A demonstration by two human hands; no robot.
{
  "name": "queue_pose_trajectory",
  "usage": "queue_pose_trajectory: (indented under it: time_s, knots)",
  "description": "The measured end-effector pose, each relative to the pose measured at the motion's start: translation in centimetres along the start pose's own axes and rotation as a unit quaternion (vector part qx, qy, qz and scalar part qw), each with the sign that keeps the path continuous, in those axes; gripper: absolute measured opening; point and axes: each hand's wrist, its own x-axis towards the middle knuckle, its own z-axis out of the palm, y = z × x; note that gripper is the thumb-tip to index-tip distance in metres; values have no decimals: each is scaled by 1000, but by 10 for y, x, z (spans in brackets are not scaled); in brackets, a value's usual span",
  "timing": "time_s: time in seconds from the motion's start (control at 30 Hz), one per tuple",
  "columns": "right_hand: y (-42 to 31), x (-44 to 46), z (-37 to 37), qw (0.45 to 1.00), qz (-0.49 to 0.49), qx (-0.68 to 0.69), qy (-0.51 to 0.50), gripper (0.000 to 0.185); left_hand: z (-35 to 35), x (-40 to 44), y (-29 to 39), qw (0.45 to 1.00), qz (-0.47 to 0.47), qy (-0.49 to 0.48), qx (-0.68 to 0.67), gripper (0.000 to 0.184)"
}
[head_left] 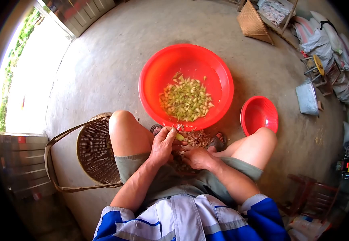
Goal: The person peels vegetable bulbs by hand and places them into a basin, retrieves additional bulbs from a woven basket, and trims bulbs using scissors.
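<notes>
My left hand (pixel 163 143) is raised between my knees, its thumb and fingers closed on a small yellow-green bulb (pixel 179 137). Close beside it, to the right, my right hand (pixel 198 157) has its fingers curled; what they hold, if anything, is hidden. Beyond both hands stands a large red basin (pixel 146 86) with many pale green and yellow peeled bulbs (pixel 187 98) inside. Reddish-brown peelings (pixel 198 139) lie in a heap on the floor between my feet, partly under my hands.
A woven basket (pixel 98 150) with a long handle stands left of my knee. At the right are a small red basket (pixel 258 116), a metal bucket (pixel 307 98), sacks (pixel 319 38) and a brown chair (pixel 313 197). A wicker basket (pixel 254 24) lies at the upper right.
</notes>
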Motion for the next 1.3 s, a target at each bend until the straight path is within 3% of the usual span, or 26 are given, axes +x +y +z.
queue_pose_trajectory:
  time_s: [0.1,0.2,0.33,0.43,0.47,0.5,0.53,0.57,0.6,0.7,0.77,0.8,0.83,0.87,0.93,1.03,1.1,1.17,1.3]
  knots:
    - [-7,8,-2,999,31,-9,-35,21,-3,4,-6,999,34,-8,-5,16]
    - [-11,14,-5,997,69,32,5,18,-7,14,-18,994,103,-7,36,14]
    - [-8,16,-4,996,56,60,-18,15,1,22,-14,988,45,12,146,18]
    - [1,11,14,995,-57,19,74,14,7,45,-4,978,75,-17,192,45]
    - [4,11,15,999,-41,-14,16,14,19,41,11,981,106,-19,163,53]
    - [8,11,14,998,-29,-50,-41,15,24,37,17,967,81,58,233,62]
    - [10,11,15,998,-39,-47,-34,15,28,32,31,972,66,23,225,65]
    - [10,10,16,998,-44,-44,-26,15,25,30,28,966,115,26,231,62]
    - [5,11,14,999,-39,-18,-15,14,20,29,25,920,268,25,284,58]
    - [2,13,10,999,-30,3,-13,13,8,-22,65,949,259,-19,181,47]
    - [1,14,15,1000,-23,-3,-5,16,-17,-44,91,900,389,65,187,32]
    - [0,16,19,1000,-14,-5,16,19,-32,-45,96,922,369,104,54,28]
    - [1,17,21,999,-7,-8,37,23,-65,-38,99,900,397,167,64,23]
    - [6,18,26,999,14,4,29,32,-94,-36,100,900,383,207,0,20]
    - [16,22,30,997,44,13,-55,31,-160,-20,88,874,382,300,-13,18]
    - [21,29,35,989,18,-43,-137,28,-233,-5,47,860,260,437,-43,18]
    - [22,33,35,978,-45,-100,-176,26,-265,4,2,846,179,500,38,23]
    - [19,38,31,970,-24,-105,-216,30,-291,15,-47,810,92,547,189,29]
    - [25,50,34,978,-55,-87,-182,37,-289,7,-76,804,-114,486,324,29]
